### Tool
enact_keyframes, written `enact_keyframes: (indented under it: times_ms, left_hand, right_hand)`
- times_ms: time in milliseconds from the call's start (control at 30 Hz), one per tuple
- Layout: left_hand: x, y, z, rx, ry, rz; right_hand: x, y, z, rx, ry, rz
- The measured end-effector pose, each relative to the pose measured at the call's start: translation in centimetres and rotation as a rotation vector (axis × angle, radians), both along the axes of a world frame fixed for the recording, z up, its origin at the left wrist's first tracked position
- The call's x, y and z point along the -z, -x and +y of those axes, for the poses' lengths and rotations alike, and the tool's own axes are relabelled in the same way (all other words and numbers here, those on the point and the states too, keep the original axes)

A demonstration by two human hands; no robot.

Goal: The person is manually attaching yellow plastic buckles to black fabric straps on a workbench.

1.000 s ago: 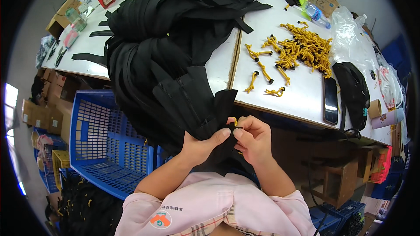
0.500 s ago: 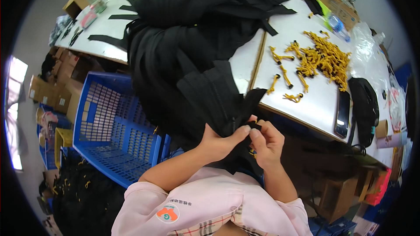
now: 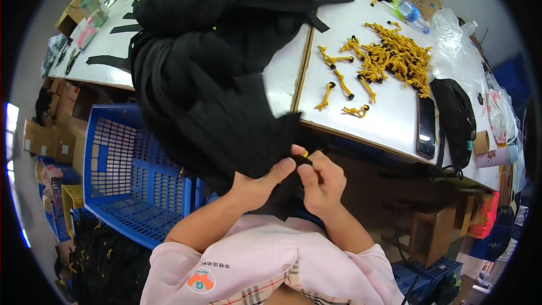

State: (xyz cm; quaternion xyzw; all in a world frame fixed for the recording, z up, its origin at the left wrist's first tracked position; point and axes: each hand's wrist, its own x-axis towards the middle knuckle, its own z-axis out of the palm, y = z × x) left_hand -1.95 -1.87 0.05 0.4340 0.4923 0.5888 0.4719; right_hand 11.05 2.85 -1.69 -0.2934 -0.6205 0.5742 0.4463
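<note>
A big bundle of long black zippers (image 3: 214,73) drapes off the table toward me. My left hand (image 3: 261,185) pinches the end of one black zipper between thumb and fingers. Right beside it, almost touching, my right hand (image 3: 324,183) is closed in a pinch. A bit of yellow cord zipper pull (image 3: 305,154) shows between the two hands, against the black tape end; my fingers hide most of it. On the table lies a pile of yellow cord pulls with black ends (image 3: 395,56), several of them loose at its near left side.
A blue plastic crate (image 3: 116,192) stands at the left below the table. Black pieces with yellow cords (image 3: 107,254) are heaped beside it. On the right of the white table (image 3: 350,135) are a phone (image 3: 426,127), a black pouch (image 3: 453,116) and a plastic bottle (image 3: 414,17).
The view has shifted, so the table and crate sit further left. The zipper ends near my left hand have turned over, hiding the teeth. Yellow cord now shows above my fingertips.
</note>
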Motion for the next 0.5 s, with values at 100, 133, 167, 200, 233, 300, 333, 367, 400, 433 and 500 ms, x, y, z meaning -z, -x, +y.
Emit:
enact_keyframes:
  times_ms: [100, 133, 167, 200, 233, 300, 333, 367, 400, 433, 500]
  left_hand:
    - [-0.1, 0.1, 0.0, -0.046, 0.026, 0.012]
    - [-0.3, 0.0, 0.0, -0.042, 0.025, 0.01]
    - [-0.4, -0.2, -0.1, -0.053, -0.011, 0.105]
    - [-0.6, -0.3, -0.3, -0.06, -0.045, 0.2]
    - [-0.7, -0.4, -0.4, -0.055, -0.043, 0.199]
    - [-0.8, -0.4, -0.5, -0.06, 0.025, 0.089]
    - [-0.7, -0.6, -0.4, -0.058, 0.022, 0.091]
    - [-0.4, -0.8, -0.4, -0.097, -0.003, 0.114]
    - [-0.3, -1.0, -0.4, -0.138, -0.025, 0.137]
    - [-0.4, -0.7, -0.3, -0.144, 0.068, -0.012]
    - [-0.4, 0.0, 0.1, -0.138, 0.231, -0.265]
  right_hand:
    - [-0.1, 0.4, 0.2, 0.22, -0.746, -0.096]
    - [-0.6, 0.3, 0.3, 0.222, -0.747, -0.1]
    - [-1.5, 0.2, 0.4, 0.199, -0.631, -0.1]
    - [-2.4, 0.1, 0.3, 0.179, -0.513, -0.1]
    - [-2.9, 0.0, 0.8, 0.053, -0.41, -0.06]
    - [-2.6, -0.8, 1.4, -0.117, -0.249, -0.058]
    - [-2.6, -1.0, 1.6, -0.29, -0.089, -0.054]
    - [-2.8, -1.0, 1.4, -0.301, -0.081, -0.103]
    - [-3.6, -1.5, 1.4, -0.427, -0.02, -0.314]
    - [-2.7, -1.5, 1.0, -0.532, -0.043, -0.266]
    - [-2.1, -1.9, 0.6, -0.639, -0.041, -0.348]
